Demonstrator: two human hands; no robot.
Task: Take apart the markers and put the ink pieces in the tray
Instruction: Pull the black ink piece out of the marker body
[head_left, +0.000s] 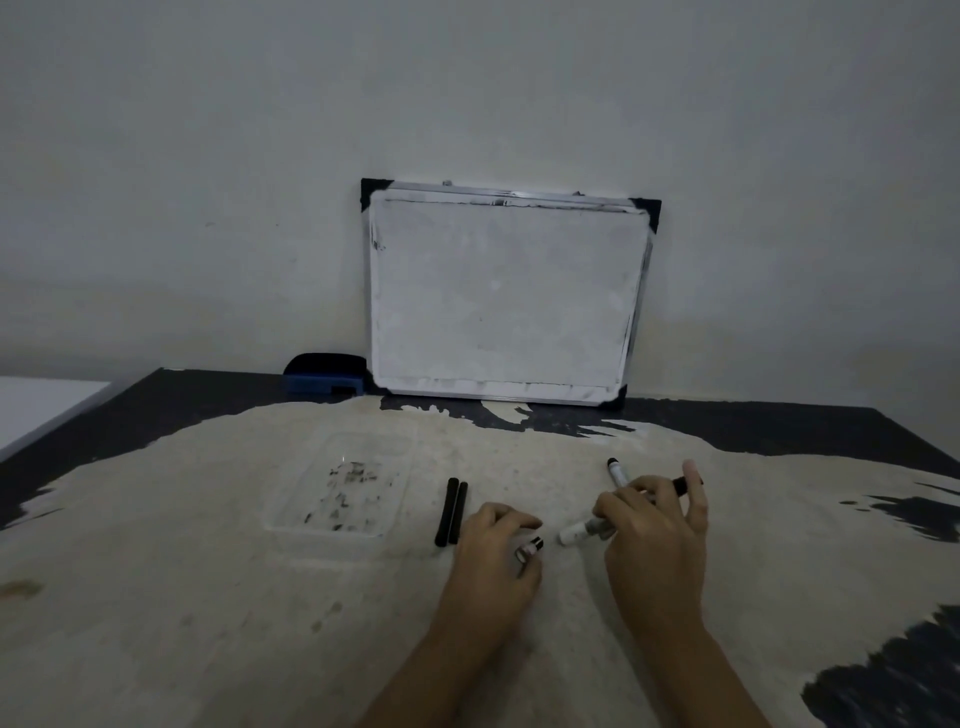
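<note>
A clear plastic tray (337, 493) sits on the worn, pale-scuffed bench (156, 571), its floor smeared with dark ink flecks and otherwise holding nothing that can be made out. Just right of the tray, two black ink pieces (451, 512) lie side by side on the bench, touching along their length, their long axes running almost straight away from the viewer with a slight lean to the right at the far end. Right of those, the left hand (493, 561) rests on the bench with fingers curled around a short marker piece (530, 550), a pale stub with a black end that pokes out toward the right. Further right of the tray, a white marker barrel (582, 531) lies with its long axis slanting from near-left to far-right, its pale end pointing at the left hand; the right hand (654, 540) closes its thumb and forefinger on it while the other fingers spread loose. A second marker (618, 470) lies just beyond that hand, black tip aimed away and slightly left, and a dark piece (680, 486) shows between the raised fingers, too hidden to name. Behind the tray, a blue-black eraser (324, 376) sits at the wall, and right of it a smudged whiteboard (504, 296) leans upright.
</note>
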